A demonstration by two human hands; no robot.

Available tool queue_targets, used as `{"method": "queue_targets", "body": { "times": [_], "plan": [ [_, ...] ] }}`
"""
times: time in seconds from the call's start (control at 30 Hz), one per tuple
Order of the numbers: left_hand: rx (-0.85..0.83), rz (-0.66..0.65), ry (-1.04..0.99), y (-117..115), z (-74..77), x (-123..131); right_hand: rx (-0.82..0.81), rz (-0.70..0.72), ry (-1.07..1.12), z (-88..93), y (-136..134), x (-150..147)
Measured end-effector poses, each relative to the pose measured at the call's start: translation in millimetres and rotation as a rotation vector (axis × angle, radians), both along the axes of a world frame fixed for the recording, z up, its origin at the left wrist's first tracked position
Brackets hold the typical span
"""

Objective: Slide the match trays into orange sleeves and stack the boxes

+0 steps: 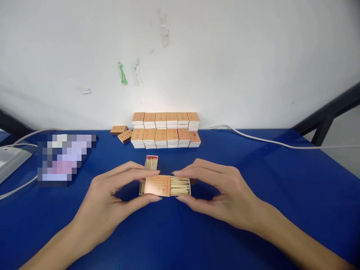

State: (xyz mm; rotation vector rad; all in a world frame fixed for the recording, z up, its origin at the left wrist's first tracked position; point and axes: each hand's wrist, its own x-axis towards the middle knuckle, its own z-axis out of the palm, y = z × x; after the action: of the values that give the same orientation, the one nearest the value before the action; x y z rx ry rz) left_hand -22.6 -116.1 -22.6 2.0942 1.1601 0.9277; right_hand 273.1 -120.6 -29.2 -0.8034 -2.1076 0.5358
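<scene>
Between my hands is a matchbox, its orange printed sleeve (157, 186) partly over a white tray of matches (180, 185). The tray sticks out to the right, showing pale matchsticks; no red heads are visible there. My left hand (112, 198) pinches the sleeve along its long sides with thumb and fingers. My right hand (222, 191) grips the tray the same way. Behind the sleeve lies an open tray of red-headed matches (152, 162), partly hidden by my left fingers and the held box.
Two rows of stacked matchboxes (161, 135) stand against the wall, with two loose matchboxes (118, 130) to their left. A blurred, pixelated object (66, 159) lies on the blue table (267, 180) at left. A white cable (261, 140) runs along the right back.
</scene>
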Motion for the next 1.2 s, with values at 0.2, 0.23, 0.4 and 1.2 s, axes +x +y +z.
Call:
{"method": "queue_targets", "body": {
  "times": [0.2, 0.23, 0.4, 1.2],
  "plan": [
    [-0.191, -0.063, -0.164, -0.1, 8.6, 3.7, -0.005, 0.007, -0.012, 4.7, -5.5, 0.6],
    [-0.237, -0.069, -0.202, 0.0, 9.2, 3.9, 0.001, 0.011, -0.002, 5.5, -6.2, 0.2],
    [-0.457, -0.142, -0.335, 1.5, 8.1, 4.8, -0.019, 0.065, 0.086, 7.5, -9.4, -5.6],
    [-1.058, -0.504, -0.521, -16.5, 5.4, 11.6, -0.388, 0.306, 0.007, 3.6, -32.7, -23.3]
  ]
}}
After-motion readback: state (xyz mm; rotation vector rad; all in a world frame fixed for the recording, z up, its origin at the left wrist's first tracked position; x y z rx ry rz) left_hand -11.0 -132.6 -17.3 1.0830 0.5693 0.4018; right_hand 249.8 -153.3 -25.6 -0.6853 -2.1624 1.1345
